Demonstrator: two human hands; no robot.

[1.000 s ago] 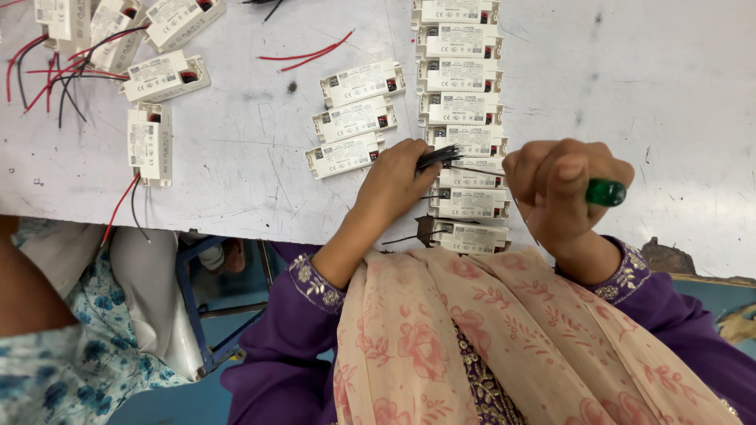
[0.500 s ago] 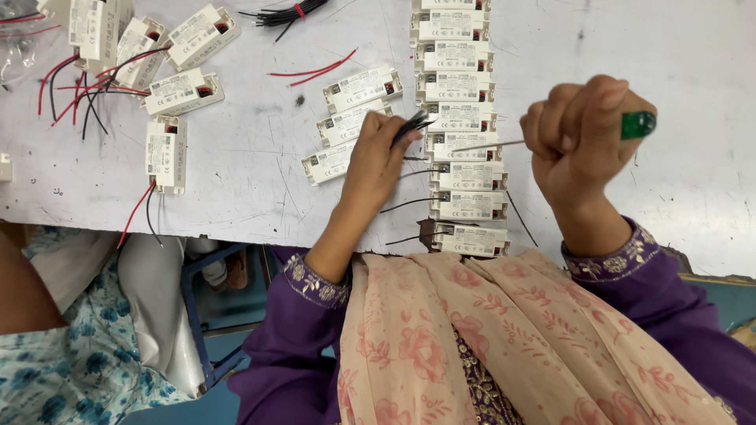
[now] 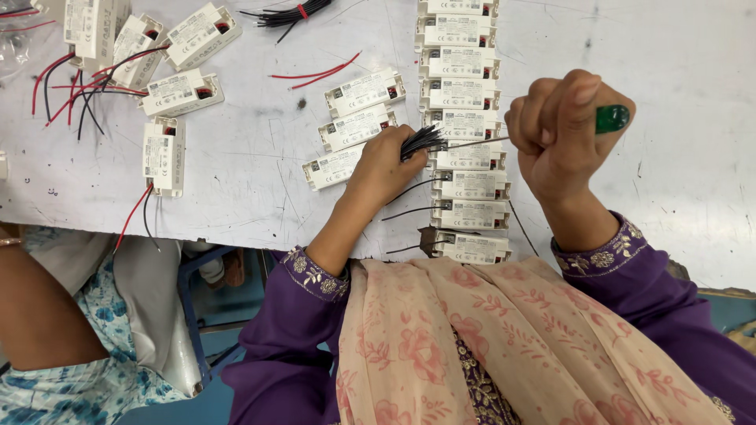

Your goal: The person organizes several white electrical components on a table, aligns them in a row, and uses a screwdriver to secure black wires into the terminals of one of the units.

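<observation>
My left hand (image 3: 386, 164) is closed on a bunch of short black wires (image 3: 422, 140) that fan out to the right over a column of white rectangular driver boxes (image 3: 465, 126). My right hand (image 3: 563, 130) is raised in a fist around a green-handled screwdriver (image 3: 612, 118); its thin metal shaft points left toward the wire ends. Three more white boxes (image 3: 356, 126) lie beside my left hand. Some boxes in the column below my hands have black wires sticking out to the left.
A white worktable (image 3: 677, 173) carries more white boxes with red and black leads (image 3: 161, 153) at the left, loose red wires (image 3: 315, 75) and a tied black wire bundle (image 3: 287, 12). Another person in a blue flowered garment (image 3: 47, 323) sits at lower left.
My right hand has risen with the screwdriver. My left hand has shifted up the column with the black wires.
</observation>
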